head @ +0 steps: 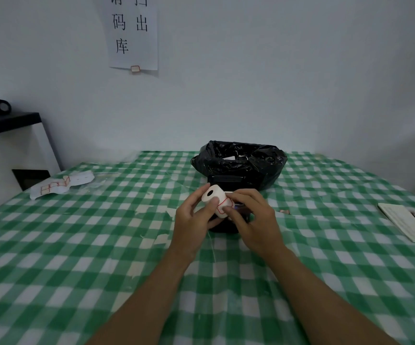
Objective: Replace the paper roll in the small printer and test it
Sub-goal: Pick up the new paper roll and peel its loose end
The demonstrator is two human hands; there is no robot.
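A white label roll (215,196) with red-outlined labels and a dark core hole is held above the table's middle. My left hand (196,220) grips it from the left, thumb on top. My right hand (251,220) touches its right end, fingertips on the loose red-edged label. The small black printer (226,226) sits directly beneath and behind both hands, mostly hidden; its raised black lid (223,181) shows above the roll.
A bin lined with a black bag (238,163) stands just behind the printer. Used label strips (59,184) lie at the far left of the green checked tablecloth (102,232). A notebook with a pen (410,224) lies at the right edge.
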